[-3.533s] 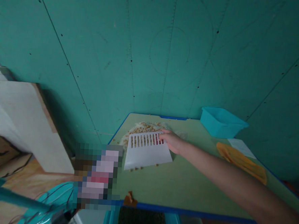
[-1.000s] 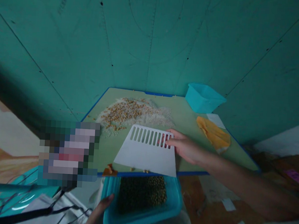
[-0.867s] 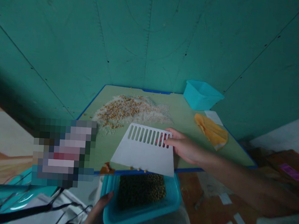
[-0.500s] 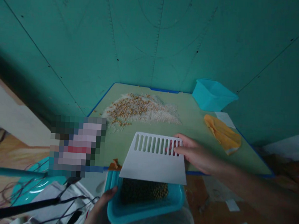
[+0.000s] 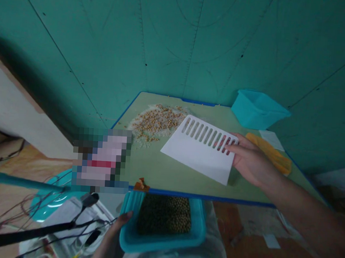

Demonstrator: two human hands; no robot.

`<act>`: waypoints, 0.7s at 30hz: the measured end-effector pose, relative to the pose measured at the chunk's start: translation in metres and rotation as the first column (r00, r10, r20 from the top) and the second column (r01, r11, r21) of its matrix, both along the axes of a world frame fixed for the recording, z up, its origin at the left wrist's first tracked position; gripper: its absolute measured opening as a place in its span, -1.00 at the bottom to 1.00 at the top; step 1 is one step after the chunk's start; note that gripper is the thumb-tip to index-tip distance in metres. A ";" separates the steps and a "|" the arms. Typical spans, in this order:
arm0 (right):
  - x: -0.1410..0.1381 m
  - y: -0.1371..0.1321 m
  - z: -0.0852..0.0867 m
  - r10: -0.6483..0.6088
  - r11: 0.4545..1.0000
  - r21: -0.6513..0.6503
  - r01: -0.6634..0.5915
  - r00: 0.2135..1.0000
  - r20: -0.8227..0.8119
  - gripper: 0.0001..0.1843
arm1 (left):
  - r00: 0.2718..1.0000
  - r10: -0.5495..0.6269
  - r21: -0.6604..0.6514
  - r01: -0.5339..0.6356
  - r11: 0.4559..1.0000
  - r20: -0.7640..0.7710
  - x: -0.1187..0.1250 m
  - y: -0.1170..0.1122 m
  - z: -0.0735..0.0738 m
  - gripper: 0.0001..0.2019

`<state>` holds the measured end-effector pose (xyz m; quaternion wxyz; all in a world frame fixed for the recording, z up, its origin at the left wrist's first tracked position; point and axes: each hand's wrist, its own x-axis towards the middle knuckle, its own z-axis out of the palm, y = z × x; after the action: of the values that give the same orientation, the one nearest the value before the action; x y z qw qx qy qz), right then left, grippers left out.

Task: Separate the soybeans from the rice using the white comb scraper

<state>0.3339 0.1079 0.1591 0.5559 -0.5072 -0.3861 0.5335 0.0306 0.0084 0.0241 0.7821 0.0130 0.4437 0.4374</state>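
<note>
My right hand point(image 5: 248, 157) grips the slotted end of a white plastic scraper point(image 5: 198, 154), held tilted above the table point(image 5: 149, 166). Behind the scraper lies a spread pile of yellow-brown beans point(image 5: 158, 120) mixed with white grains point(image 5: 144, 143), which the scraper partly covers. At the table's front edge, my left hand point(image 5: 115, 228) holds the left wall of a teal plastic basin point(image 5: 162, 245). Inside the basin are dark small beans point(image 5: 152, 215) on the left and yellowish beans point(image 5: 181, 215) on the right.
A second teal basin point(image 5: 258, 111) stands at the table's back right. An orange cloth point(image 5: 272, 152) and a white paper point(image 5: 272, 140) lie beside it. A blurred-out flat item point(image 5: 103, 160) is on the left edge. Cables and a black bar point(image 5: 28, 235) run at lower left.
My right hand has moved the scraper up and away from over the basin toward the pile, turning it. My left hand still holds the basin. The view has shifted slightly.
</note>
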 end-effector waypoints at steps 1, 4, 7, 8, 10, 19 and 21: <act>0.000 0.001 0.000 -0.003 1.000 0.006 0.003 1.000 0.001 -0.82 | 1.000 0.014 0.004 -0.014 1.000 -0.015 -0.002 -0.001 -0.003 -0.74; -0.003 0.003 -0.002 0.002 1.000 0.019 -0.003 1.000 0.014 -0.81 | 1.000 -0.008 -0.043 0.008 0.999 0.009 0.000 -0.007 -0.008 -0.76; -0.004 0.005 -0.002 0.019 0.999 0.035 -0.020 0.999 0.043 -0.83 | 0.997 0.000 -0.073 0.005 0.997 0.074 0.002 -0.011 -0.011 -0.77; -0.003 0.006 -0.002 0.024 0.999 0.048 -0.027 0.998 0.054 -0.83 | 0.997 0.022 -0.062 -0.018 0.998 0.070 0.000 -0.011 -0.012 -0.75; -0.001 0.008 -0.001 0.027 0.996 0.083 -0.033 0.997 0.069 -0.82 | 0.997 0.073 -0.040 -0.072 0.997 0.020 -0.009 -0.009 -0.017 -0.71; -0.015 0.049 -0.001 0.059 0.984 0.166 -0.060 0.998 0.013 -0.81 | 0.999 0.000 0.001 0.000 1.000 -0.035 -0.012 -0.012 -0.011 -0.75; -0.026 0.062 -0.001 0.058 0.984 0.169 -0.056 0.998 -0.003 -0.77 | 0.999 -0.023 0.005 0.024 1.000 -0.025 -0.008 -0.014 -0.009 -0.74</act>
<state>0.3077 0.1699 0.1581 0.5829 -0.4449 -0.4423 0.5164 0.0222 -0.0059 0.0146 0.7816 0.0259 0.4518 0.4292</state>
